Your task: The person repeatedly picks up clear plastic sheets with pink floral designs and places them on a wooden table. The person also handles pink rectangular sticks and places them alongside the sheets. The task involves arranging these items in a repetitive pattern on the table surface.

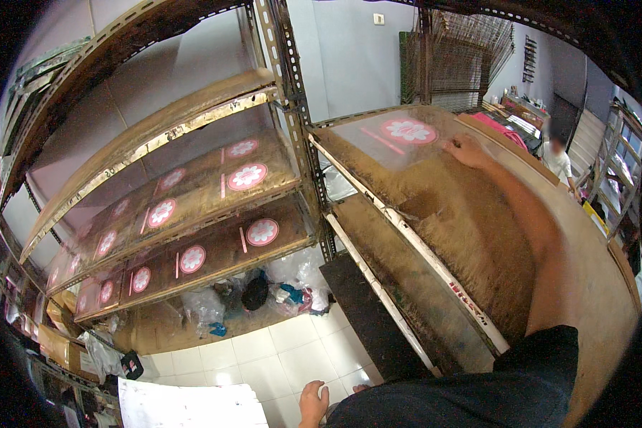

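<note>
A clear plastic sheet with a pink round flower print lies on the worn brown top board of the right-hand rack. My right hand reaches far across that board, its bent fingers closed at the sheet's near right corner, beside the print. Down at the lower edge is my left hand, in front of my dark shirt, with loosely bent fingers apart and nothing seen in them. To its left is a flat white sheet, apart from the hand.
At left, a metal rack carries shelves of similar flower-printed sheets. Plastic bags and cardboard boxes sit below. Lower boards with white edges jut out under the top board. A person stands far right near a ladder.
</note>
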A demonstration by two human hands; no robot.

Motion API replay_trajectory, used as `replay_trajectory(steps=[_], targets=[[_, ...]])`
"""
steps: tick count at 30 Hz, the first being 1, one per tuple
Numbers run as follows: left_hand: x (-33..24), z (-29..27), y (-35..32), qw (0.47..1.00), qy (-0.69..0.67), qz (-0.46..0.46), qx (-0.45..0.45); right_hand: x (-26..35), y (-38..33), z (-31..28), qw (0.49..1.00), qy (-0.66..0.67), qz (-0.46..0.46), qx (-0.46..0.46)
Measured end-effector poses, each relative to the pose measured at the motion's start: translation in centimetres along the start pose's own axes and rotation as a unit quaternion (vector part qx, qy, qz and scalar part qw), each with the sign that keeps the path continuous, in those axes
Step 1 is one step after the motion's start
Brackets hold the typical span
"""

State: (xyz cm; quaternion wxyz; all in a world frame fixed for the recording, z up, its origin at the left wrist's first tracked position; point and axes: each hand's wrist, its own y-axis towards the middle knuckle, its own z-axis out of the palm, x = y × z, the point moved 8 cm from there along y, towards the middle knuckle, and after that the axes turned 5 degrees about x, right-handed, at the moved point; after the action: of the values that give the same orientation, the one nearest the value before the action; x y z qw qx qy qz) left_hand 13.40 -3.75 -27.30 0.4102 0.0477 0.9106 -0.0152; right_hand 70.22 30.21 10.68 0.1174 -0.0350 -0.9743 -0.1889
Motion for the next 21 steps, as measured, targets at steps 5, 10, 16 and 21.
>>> replay_trajectory(steps=[5, 10, 16, 21], targets=[[-0.1, 0.2, 0.7, 0.999, -0.001, 0.041, -0.011, -0.4, 1.1, 1.2, 0.999, -0.022, 0.024, -0.027], [-0.3, 0.0, 1.3, 0.999, 0.011, 0.033, 0.002, 1.7, 0.5, 0.3, 0.999, -0.031, -0.007, -0.009], [-0.5, 0.3, 0.9, 0.999, 0.017, 0.009, 0.026, 3.1, 0.0, -0.1, 0.997, -0.052, 0.048, 0.042], [-0.1, 0.8, 0.6, 0.999, 0.016, 0.024, 0.019, 2.9, -0.4, -0.3, 0.995, -0.057, 0.065, 0.046]])
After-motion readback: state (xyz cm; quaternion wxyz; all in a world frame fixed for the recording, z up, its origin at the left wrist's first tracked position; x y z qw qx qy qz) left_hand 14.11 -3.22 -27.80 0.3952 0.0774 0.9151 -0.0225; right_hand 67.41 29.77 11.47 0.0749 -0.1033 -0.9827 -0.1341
